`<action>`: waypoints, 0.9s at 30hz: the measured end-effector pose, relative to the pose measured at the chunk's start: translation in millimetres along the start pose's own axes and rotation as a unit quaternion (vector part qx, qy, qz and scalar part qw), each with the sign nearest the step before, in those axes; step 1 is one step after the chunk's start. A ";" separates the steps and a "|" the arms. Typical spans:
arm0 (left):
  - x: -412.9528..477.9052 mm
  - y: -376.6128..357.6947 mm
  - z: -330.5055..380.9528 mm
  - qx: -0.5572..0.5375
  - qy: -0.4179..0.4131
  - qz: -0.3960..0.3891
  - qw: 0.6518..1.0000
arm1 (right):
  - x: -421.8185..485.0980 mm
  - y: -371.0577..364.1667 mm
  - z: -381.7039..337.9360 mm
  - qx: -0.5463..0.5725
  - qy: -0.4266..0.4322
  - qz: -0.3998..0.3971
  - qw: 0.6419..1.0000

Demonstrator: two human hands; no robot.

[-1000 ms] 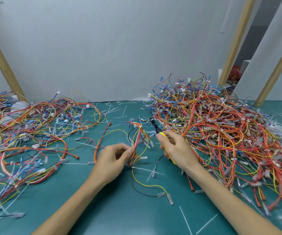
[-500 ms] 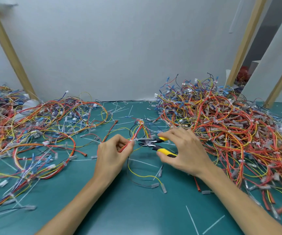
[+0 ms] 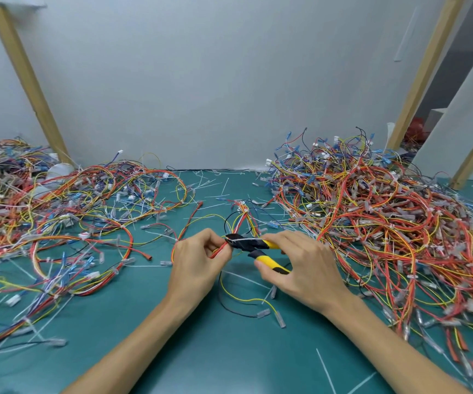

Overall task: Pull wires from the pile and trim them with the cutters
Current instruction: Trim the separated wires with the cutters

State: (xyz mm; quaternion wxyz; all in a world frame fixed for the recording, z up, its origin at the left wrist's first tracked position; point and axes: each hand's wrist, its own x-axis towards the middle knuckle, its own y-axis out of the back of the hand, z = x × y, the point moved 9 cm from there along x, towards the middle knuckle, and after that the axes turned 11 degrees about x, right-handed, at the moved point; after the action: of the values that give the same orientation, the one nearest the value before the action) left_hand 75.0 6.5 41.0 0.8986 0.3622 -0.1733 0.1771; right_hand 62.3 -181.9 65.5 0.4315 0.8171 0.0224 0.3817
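Head view shows your left hand (image 3: 198, 263) pinching a bundle (image 3: 220, 250) over the middle of the surface (image 3: 229, 359). Thumb and fingers sit just beside its white tie (image 3: 241, 239), so the tie is held steady for the blade. Your right hand (image 3: 300, 268) curls round the yellow handles of the cutters (image 3: 253, 246), jaws at that tie; I cannot tell whether they have bitten. The pile (image 3: 371, 223) lies by the right edge, near that hand. Half a second ago the cutters stopped short of the bundle; now they meet it.
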 end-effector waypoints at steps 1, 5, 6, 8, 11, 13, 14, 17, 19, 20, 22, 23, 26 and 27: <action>0.0 0.1 -0.4 0.001 0.001 0.000 1.000 | -0.2 -0.7 -0.3 0.000 -0.001 -0.001 1.000; -1.3 1.1 0.0 0.002 0.001 0.002 1.000 | -0.7 -5.2 -1.4 -0.007 0.003 -0.011 1.000; -1.3 1.1 -0.1 0.002 0.002 0.002 1.000 | -0.8 -5.6 -1.6 -0.009 0.008 -0.011 1.000; -1.3 0.5 -1.1 -0.002 0.005 0.001 1.000 | -1.2 -5.2 -1.4 -0.008 0.013 -0.007 1.000; -1.8 -1.1 -1.3 -0.020 0.014 -0.008 1.000 | -1.8 -4.3 -1.7 -0.009 0.019 0.002 1.000; -1.8 -3.1 -2.2 -0.034 0.024 -0.019 0.999 | -1.9 -4.3 -2.1 -0.007 0.018 0.009 1.000; -1.9 -3.3 -2.2 -0.038 0.028 -0.023 0.999 | -1.6 -4.5 -2.6 -0.007 0.019 0.010 1.000; -1.8 -3.0 -1.8 -0.044 0.029 -0.027 0.998 | -1.6 -5.0 -4.7 -0.021 0.034 0.010 0.999; -2.0 -2.8 -0.6 -0.041 0.021 -0.028 0.999 | -2.3 -4.6 -5.3 -0.030 0.044 0.011 0.998; -2.3 -3.0 -0.3 -0.039 0.018 -0.028 0.999 | -2.5 -4.2 -4.9 -0.034 0.049 0.012 0.998; -3.2 -3.6 0.8 -0.036 0.008 -0.024 0.999 | -2.7 -4.3 -3.4 -0.040 0.054 0.013 0.998; -3.5 -3.2 2.2 -0.029 0.001 -0.020 0.999 | -2.0 -4.9 -2.4 -0.042 0.053 0.010 0.998; -4.8 -0.3 11.5 0.010 -0.043 -0.027 0.999 | 0.5 -7.9 1.8 -0.044 0.037 -0.001 0.998; -6.0 0.5 18.7 0.023 -0.069 -0.036 0.997 | 0.6 -8.7 3.8 -0.041 0.028 -0.006 0.999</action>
State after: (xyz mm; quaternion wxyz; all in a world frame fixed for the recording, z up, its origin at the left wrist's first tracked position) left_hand 66.1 -7.7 51.4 0.8818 0.4002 -0.2173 0.1228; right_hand 67.7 -178.9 58.3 0.4661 0.7873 0.0237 0.4029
